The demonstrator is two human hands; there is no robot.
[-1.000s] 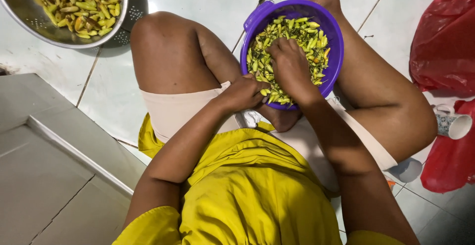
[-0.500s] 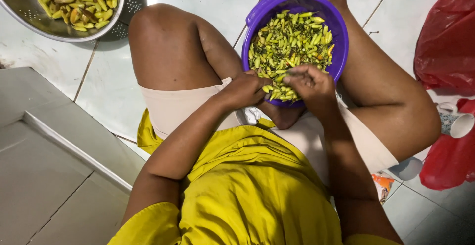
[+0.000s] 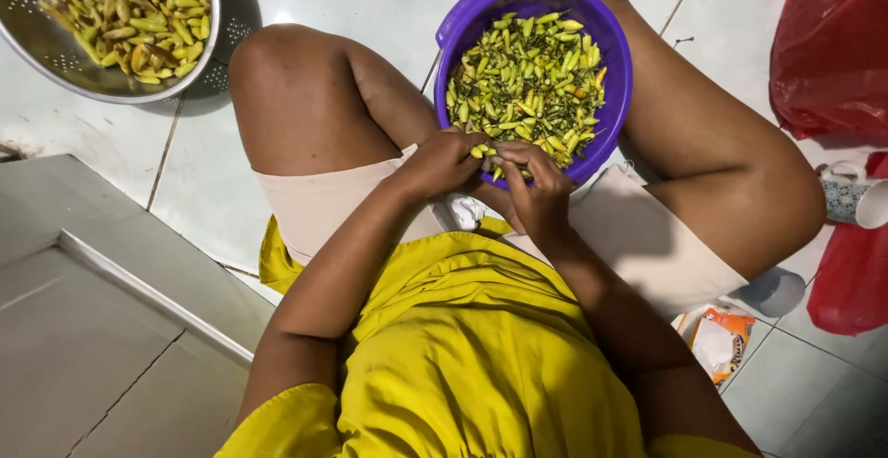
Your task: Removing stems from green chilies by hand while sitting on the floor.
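Between both hands, at near rim of purple basin (image 3: 460,25), small green chili (image 3: 487,153) being pinched: left hand (image 3: 442,162) gripping one end, right hand (image 3: 535,180) gripping other. Likely best keeping fingertips close, twisting stem cleanly. Metal colander (image 3: 28,46) sitting far left.

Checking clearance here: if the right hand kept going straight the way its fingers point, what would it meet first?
Probably the left hand: the right hand points toward it, fingertips almost touching over a small chili.

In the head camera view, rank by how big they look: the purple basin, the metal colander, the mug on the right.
1. purple basin
2. metal colander, partly cut off by the frame, so unsure against the basin
3. mug, partly cut off
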